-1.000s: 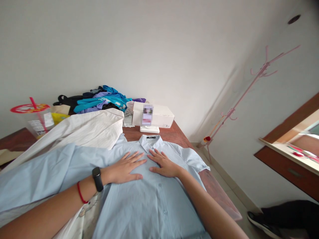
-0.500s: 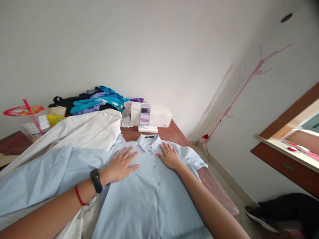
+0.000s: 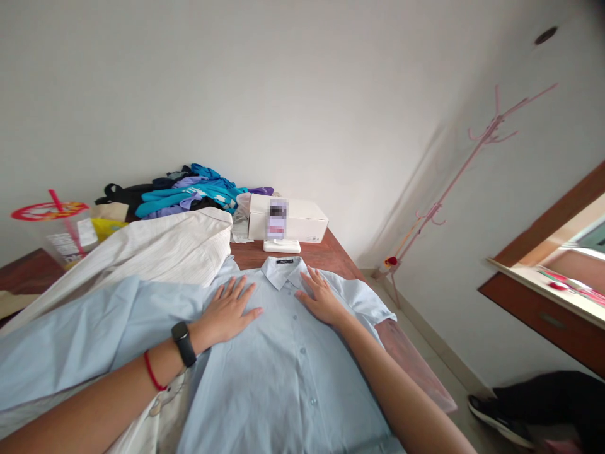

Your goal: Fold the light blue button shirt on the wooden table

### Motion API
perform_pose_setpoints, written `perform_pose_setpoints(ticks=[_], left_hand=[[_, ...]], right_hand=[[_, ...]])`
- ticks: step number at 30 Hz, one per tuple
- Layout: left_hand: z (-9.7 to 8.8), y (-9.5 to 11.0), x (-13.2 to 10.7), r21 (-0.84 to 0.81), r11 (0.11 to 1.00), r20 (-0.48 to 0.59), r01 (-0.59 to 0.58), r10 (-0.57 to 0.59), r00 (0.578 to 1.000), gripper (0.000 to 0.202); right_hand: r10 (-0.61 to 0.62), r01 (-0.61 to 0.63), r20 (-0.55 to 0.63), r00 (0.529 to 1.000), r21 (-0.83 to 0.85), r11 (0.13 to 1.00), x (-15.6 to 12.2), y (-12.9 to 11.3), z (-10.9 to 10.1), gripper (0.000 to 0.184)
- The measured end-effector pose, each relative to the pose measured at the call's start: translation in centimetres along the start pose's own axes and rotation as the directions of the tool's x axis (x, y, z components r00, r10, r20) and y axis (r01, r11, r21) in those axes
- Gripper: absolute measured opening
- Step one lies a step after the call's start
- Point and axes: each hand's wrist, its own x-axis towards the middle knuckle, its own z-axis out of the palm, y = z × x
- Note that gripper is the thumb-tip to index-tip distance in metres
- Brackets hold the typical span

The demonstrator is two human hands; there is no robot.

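Observation:
A light blue button-up shirt (image 3: pixel 283 372) lies face up on the brown table (image 3: pixel 326 255), collar away from me. My left hand (image 3: pixel 229 309) rests flat on its chest to the left of the button line, fingers spread. On that wrist I see a black watch and a red string. My right hand (image 3: pixel 321 296) lies flat on the shirt's right shoulder, just beside the collar (image 3: pixel 282 270), fingers stretched out. Neither hand holds anything.
A cream striped shirt (image 3: pixel 161 249) lies to the left, partly over the blue one. Behind it sit a pile of blue, purple and black clothes (image 3: pixel 189 192), a white box (image 3: pixel 288 221) and a plastic cup (image 3: pixel 63 233). A pink coat stand (image 3: pixel 454 180) is right.
Both hands have slid apart from the middle of the chest and up toward the shoulders beside the collar, staying flat on the shirt.

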Motion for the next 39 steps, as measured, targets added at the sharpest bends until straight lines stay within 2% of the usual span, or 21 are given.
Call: perform_pose_setpoints(ticks=[3, 6, 9, 12, 17, 22, 29, 34, 39], left_hand=[[-1.0, 0.8, -0.4, -0.013, 0.986, -0.016, -0.167, 0.167, 0.986, 0.07], [-1.9, 1.6, -0.9, -0.054, 0.931, 0.008, -0.361, 0.362, 0.932, 0.065], [-2.2, 1.9, -1.2, -0.071, 0.896, 0.078, -0.438, 0.443, 0.893, 0.068], [-2.1, 1.7, -1.2, -0.053, 0.894, 0.108, -0.445, 0.448, 0.887, 0.07], [-1.8, 1.4, -1.0, -0.058, 0.891, 0.084, -0.45, 0.453, 0.887, 0.07], [-1.9, 1.5, -1.0, -0.056, 0.896, 0.109, -0.442, 0.445, 0.889, 0.071], [-1.7, 1.3, -0.9, -0.092, 0.893, 0.086, -0.441, 0.448, 0.89, 0.07], [-1.5, 1.2, -0.9, -0.12, 0.889, 0.074, -0.441, 0.451, 0.89, 0.069], [-1.8, 1.4, -0.9, -0.125, 0.904, 0.127, -0.409, 0.424, 0.897, 0.071]], right_hand=[[-0.109, 0.107, 0.072, 0.992, 0.031, 0.994, -0.5, -0.8, -0.3, 0.081], [-0.172, 0.172, 0.2, 0.965, 0.018, 0.985, -0.7, -1.0, -0.5, 0.085], [-0.188, 0.19, 0.237, 0.953, 0.012, 0.982, -0.6, -0.8, -0.5, 0.083], [-0.187, 0.186, 0.229, 0.955, 0.025, 0.982, -0.5, -0.5, -0.5, 0.083], [-0.19, 0.184, 0.21, 0.959, 0.048, 0.982, -0.4, -0.3, -0.3, 0.081], [-0.175, 0.17, 0.194, 0.965, 0.04, 0.985, -0.3, -0.2, -0.2, 0.076], [-0.006, 0.019, 0.172, 0.985, -0.07, 0.997, 0.2, 0.9, 0.1, 0.078], [0.159, -0.148, 0.072, 0.985, -0.132, 0.98, 0.9, 1.9, 0.5, 0.076], [0.174, -0.175, -0.025, 0.984, -0.076, 0.982, 1.2, 2.3, 0.8, 0.071]])
